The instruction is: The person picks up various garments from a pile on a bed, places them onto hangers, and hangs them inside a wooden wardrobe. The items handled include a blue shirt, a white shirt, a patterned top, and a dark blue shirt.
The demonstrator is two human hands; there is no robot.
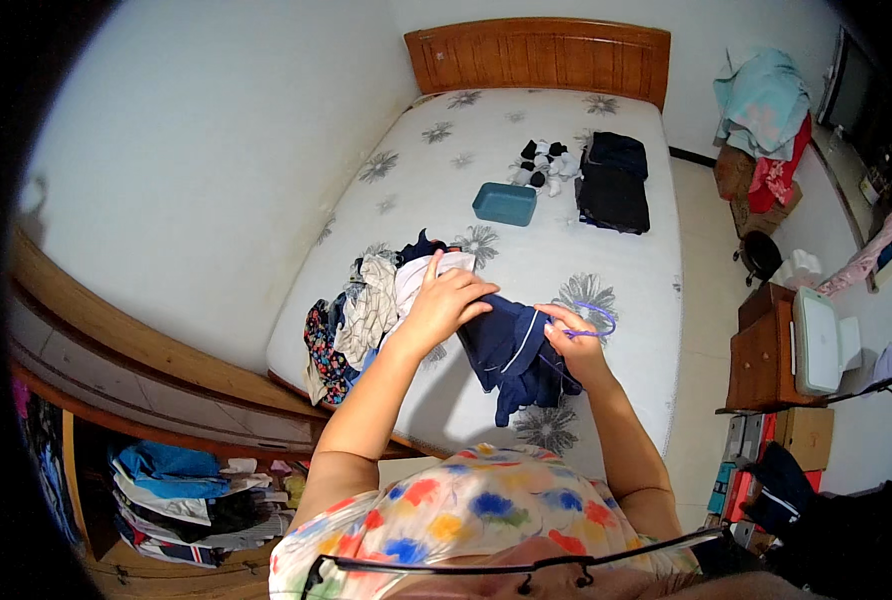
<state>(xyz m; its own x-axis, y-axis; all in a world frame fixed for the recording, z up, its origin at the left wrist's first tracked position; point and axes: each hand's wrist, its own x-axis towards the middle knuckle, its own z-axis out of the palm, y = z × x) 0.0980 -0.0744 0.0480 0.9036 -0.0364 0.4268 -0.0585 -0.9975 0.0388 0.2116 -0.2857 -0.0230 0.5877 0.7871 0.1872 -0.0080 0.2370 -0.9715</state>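
Observation:
A dark navy garment [507, 341] with white piping is stretched between my two hands above the patterned mattress. My left hand [449, 294] pinches its upper left edge between thumb and fingers, one finger pointing away from the cloth. At its right side, my right hand [577, 349] grips the cloth together with a purple clothes hanger [612, 322], whose hook curves out beyond the fingers. Most of the hanger is hidden by the garment and hand. Just left of my left hand lies a loose heap of clothes [371, 300], with beige, floral and pale pink pieces.
Farther up the mattress [431, 180] are a teal plastic bin [504, 205], balled socks [543, 165] and a folded dark clothes stack [612, 184]. Lower left, an open compartment holds piled clothes [190, 502]. A wooden cabinet [761, 356] stands right of the bed.

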